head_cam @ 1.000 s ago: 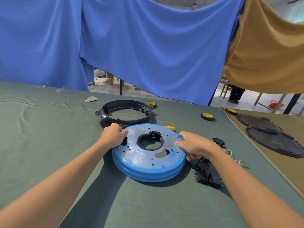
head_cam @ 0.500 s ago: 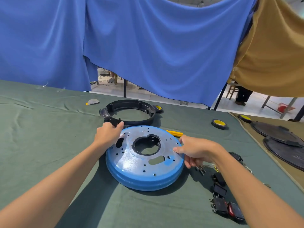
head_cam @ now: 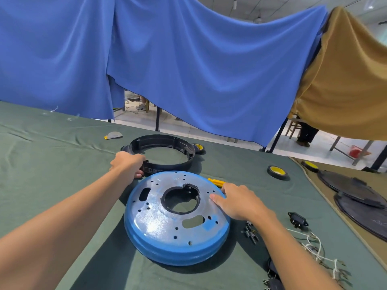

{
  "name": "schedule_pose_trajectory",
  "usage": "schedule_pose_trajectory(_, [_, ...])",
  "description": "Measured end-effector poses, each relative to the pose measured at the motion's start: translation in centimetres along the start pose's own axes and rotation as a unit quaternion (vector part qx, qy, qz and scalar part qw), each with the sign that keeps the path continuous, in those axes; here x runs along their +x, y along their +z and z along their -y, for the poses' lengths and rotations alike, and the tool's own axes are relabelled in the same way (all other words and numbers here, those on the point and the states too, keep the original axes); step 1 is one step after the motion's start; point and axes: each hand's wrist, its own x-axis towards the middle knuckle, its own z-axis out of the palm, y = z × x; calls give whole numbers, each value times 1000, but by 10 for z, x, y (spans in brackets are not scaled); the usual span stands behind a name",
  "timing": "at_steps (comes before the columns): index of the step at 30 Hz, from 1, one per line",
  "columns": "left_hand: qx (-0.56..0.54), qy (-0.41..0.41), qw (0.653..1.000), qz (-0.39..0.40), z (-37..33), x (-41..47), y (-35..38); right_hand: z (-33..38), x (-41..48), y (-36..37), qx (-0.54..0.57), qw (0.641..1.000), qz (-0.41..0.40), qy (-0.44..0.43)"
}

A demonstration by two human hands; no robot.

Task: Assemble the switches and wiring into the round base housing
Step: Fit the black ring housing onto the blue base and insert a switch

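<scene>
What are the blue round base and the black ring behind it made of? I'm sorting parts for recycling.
Blue round base: looks like pressed sheet metal under blue protective film, with a hazy sheen and punched holes. Black ring: probably moulded plastic, matte, with screw bosses inside its wall.

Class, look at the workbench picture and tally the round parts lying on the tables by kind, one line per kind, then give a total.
Blue round base housing: 1
Black ring: 1
Yellow-cored tape rolls: 3
Dark flat discs on the tan cloth: 2
Total: 7
</scene>
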Motion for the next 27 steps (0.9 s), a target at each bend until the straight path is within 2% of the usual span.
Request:
schedule_pose_trajectory(6, [-40, -29, 999, -5, -7, -6, 1, 0, -3, 0, 6, 1000, -14, -1])
schedule_pose_trajectory(9, [-103, -34, 994, -26, -8, -10, 0, 2, -5, -3, -3, 999, -50, 12])
schedule_pose_trajectory(14, [-183, -2, 983, -15, -34, -23, -8, 12, -7, -12, 71, 985, -157, -12])
schedule_pose_trajectory(18, [-184, 21, 982, 42, -58, -47, -17, 24, -9, -25, 157, 932, -301, -125])
schedule_pose_trajectory(22, [-120, 48, 989, 72, -64, -76, -29, 39, -14, -46, 41, 879, -409, -240])
schedule_pose_trajectory(27, [-62, 70, 989, 114, -66, -111, -41, 49, -24, -56, -151, 872, -395, -246])
